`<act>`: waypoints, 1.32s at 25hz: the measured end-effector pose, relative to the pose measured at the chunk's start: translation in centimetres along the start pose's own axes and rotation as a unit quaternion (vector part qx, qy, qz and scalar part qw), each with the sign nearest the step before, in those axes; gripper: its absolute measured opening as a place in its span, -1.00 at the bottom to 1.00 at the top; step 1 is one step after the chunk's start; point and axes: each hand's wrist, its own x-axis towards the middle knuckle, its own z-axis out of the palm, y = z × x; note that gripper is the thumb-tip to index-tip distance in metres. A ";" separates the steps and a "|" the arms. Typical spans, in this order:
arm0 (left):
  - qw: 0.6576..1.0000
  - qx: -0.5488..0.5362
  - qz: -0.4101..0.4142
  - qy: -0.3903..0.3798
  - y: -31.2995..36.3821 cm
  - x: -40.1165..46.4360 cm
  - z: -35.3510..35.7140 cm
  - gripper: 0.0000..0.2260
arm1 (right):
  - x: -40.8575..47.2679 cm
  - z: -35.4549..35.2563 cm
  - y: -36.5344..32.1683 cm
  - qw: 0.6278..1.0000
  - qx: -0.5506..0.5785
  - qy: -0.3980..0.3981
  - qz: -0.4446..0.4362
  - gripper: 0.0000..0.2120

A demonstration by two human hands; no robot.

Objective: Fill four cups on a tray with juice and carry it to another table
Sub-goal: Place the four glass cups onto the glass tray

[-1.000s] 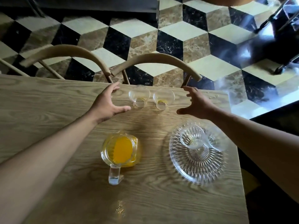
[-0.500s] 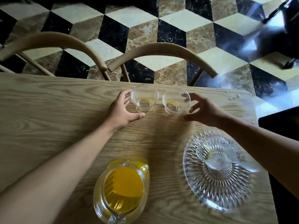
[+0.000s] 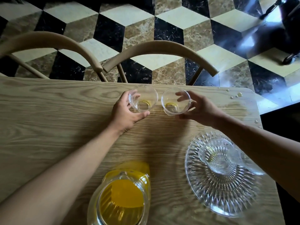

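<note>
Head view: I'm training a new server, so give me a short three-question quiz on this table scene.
1. True or false: each hand holds a clear cup.
2. Where does the tray sit relative to the juice pitcher: A) to its left, B) to its right, C) under it?
3. How many cups are clearly seen on the tray?

Key
1. True: the left hand grips the left cup and the right hand grips the right cup, both near the table's far edge.
2. B: the glass tray lies right of the juice pitcher.
3. One cup; the right forearm hides part of the tray.
</note>
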 end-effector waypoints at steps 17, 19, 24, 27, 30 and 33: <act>0.997 0.040 0.065 -0.018 10.1 -2.3 -3.3 -0.29 | -4.2 -3.4 -7.1 0.998 0.022 0.054 -0.036 -0.35; 0.996 0.044 0.079 -0.016 12.9 -3.2 -3.4 -0.28 | -5.7 -4.6 -8.5 0.996 0.031 0.070 -0.049 -0.35; 0.995 0.042 0.092 -0.017 19.1 -5.9 -2.4 -0.28 | -9.9 -8.4 -10.9 0.989 0.028 0.117 -0.083 -0.32; 0.993 0.053 0.107 -0.010 22.2 -8.1 -0.6 -0.33 | -13.2 -10.7 -10.9 0.987 0.014 0.135 -0.091 -0.31; 0.991 0.061 0.121 0.004 24.1 -10.9 1.8 -0.37 | -16.8 -12.1 -10.1 0.983 -0.010 0.156 -0.092 -0.30; 0.989 0.066 0.128 0.018 24.7 -14.0 4.4 -0.37 | -19.8 -12.5 -8.5 0.982 -0.008 0.161 -0.097 -0.32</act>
